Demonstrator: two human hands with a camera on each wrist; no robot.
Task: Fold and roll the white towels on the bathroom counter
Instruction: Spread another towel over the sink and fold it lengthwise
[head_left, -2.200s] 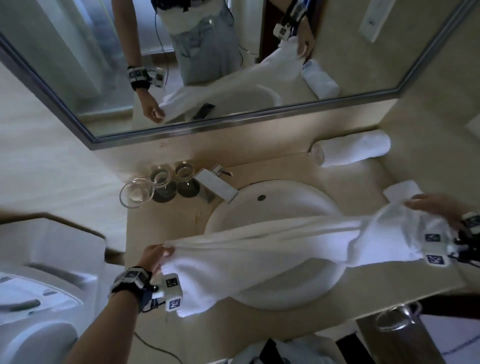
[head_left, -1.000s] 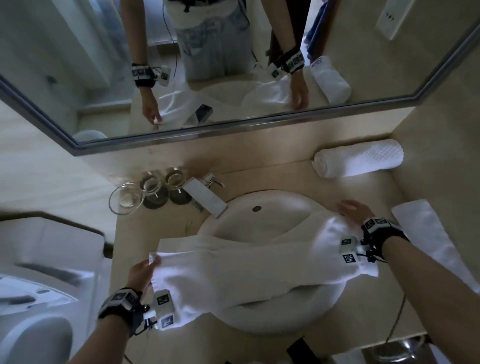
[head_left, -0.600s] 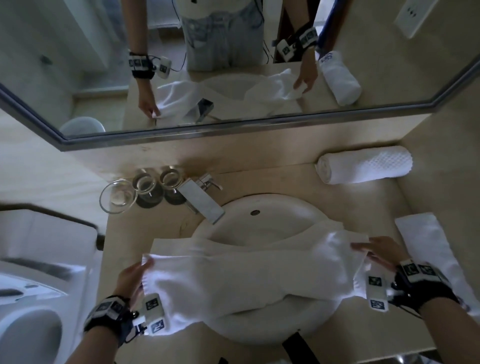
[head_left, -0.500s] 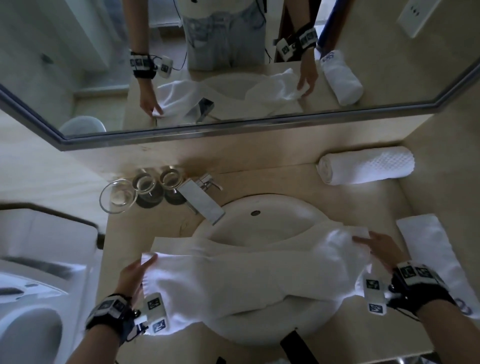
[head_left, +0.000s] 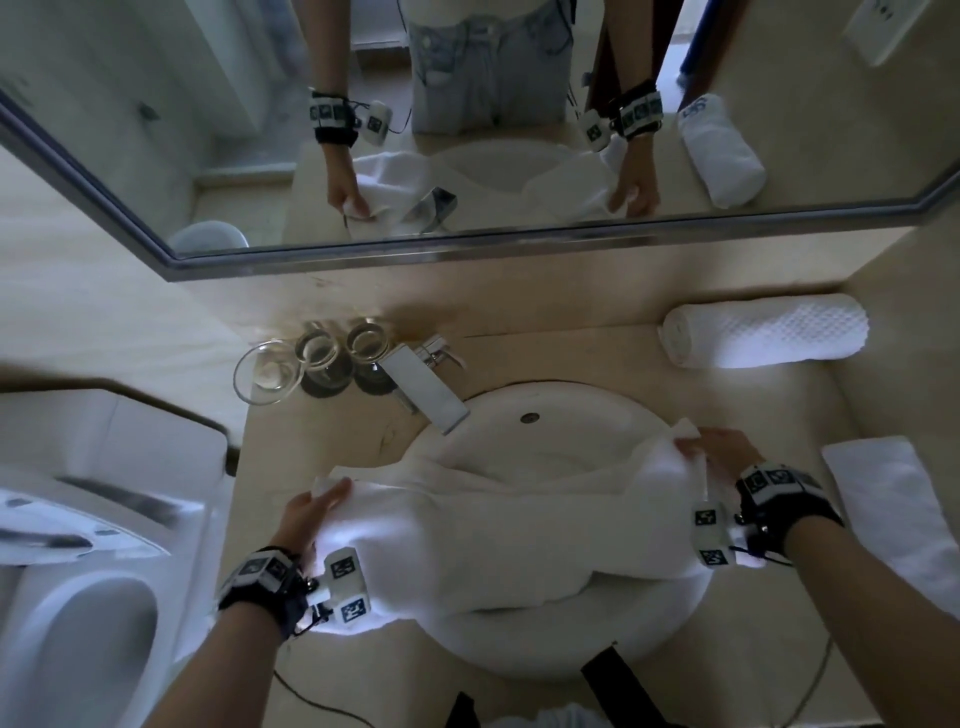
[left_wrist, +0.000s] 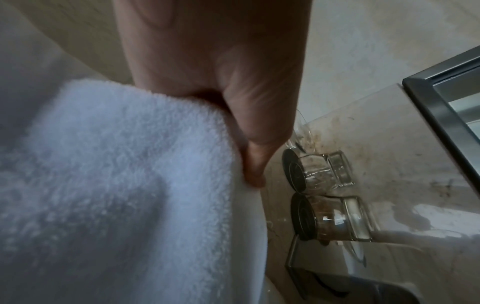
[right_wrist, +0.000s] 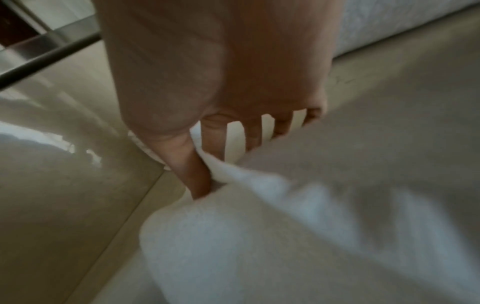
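Note:
A long white towel (head_left: 493, 540) lies stretched across the round sink (head_left: 550, 441), sagging over the basin. My left hand (head_left: 306, 512) pinches its left end (left_wrist: 130, 185) between thumb and fingers on the counter. At the sink's right rim, my right hand (head_left: 719, 454) grips the towel's right end (right_wrist: 233, 205), thumb under the cloth and fingers over it. A rolled white towel (head_left: 769, 338) lies at the back right against the wall. A flat folded white towel (head_left: 893, 514) lies at the right edge.
A chrome faucet (head_left: 423, 387) juts over the basin's back left. Two glass tumblers (head_left: 340, 351) and a glass bowl (head_left: 267, 371) stand left of it. A toilet (head_left: 78, 571) is at the left. The mirror (head_left: 467, 119) runs above the beige counter (head_left: 571, 353).
My right hand carried the towel's right end in from the far right to the sink's right rim. The towel now lies lower across the basin. My left hand stayed at the left end.

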